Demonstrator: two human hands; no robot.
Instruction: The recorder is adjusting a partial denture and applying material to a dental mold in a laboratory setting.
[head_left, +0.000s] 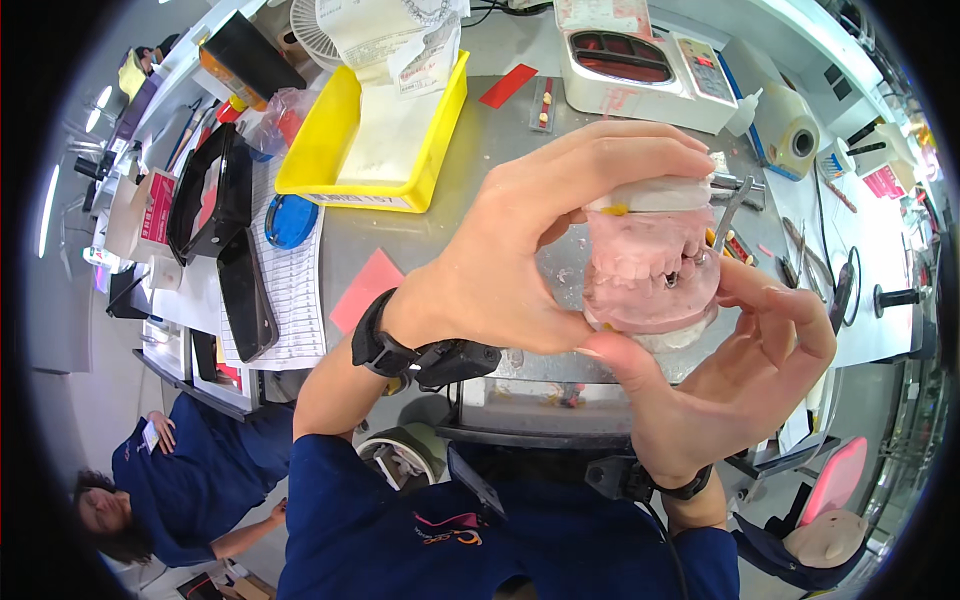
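Note:
A pink dental model [640, 245] with upper and lower tooth rows is held upright above the bench, between white plaster bases. The rows meet, and a small dark metallic spot shows among the teeth on the right. A metal articulator arm [738, 205] sticks out behind it. My left hand [500, 225] wraps the model from the left, fingers over the top base and thumb near the lower edge. From below right, my right hand [725, 375] grips the lower base, thumb in front and fingers at the side. Some fingertips are hidden behind the model.
A yellow tray [462, 110] holding papers stands at the back left, near a black case [222, 190] and blue lid [291, 221]. A white machine with red windows [640, 95] is behind. Pink sheet [366, 287] lies left. Other people [190, 480] sit nearby.

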